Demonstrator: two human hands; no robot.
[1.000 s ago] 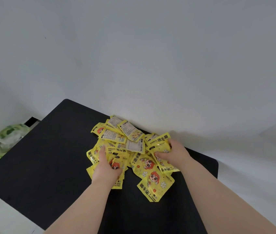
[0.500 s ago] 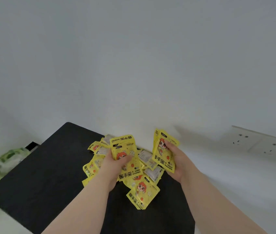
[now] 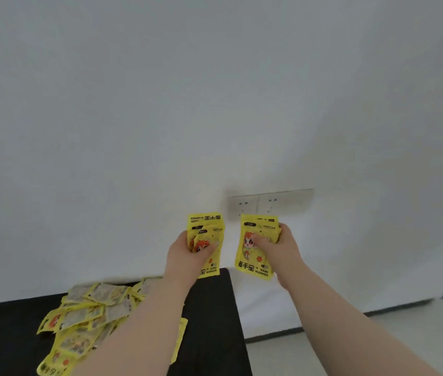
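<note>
My left hand [image 3: 185,253] grips a few yellow hand-warmer packets [image 3: 207,226], raised above the right end of the black table [image 3: 212,321]. My right hand [image 3: 280,248] grips another small bunch of yellow packets [image 3: 252,256] with a cartoon face on the front, held past the table's right edge in front of the wall. A pile of the same yellow packets [image 3: 84,318] lies on the table at lower left, partly hidden by my left forearm.
A white wall fills most of the view, with a double wall socket [image 3: 269,203] just behind the raised packets. To the right of the table lies pale floor [image 3: 377,340] with a dark skirting line along the wall.
Both hands have picked up packets from the pile and carried them up and to the right, off towards the table's right end. The view has swung right.
</note>
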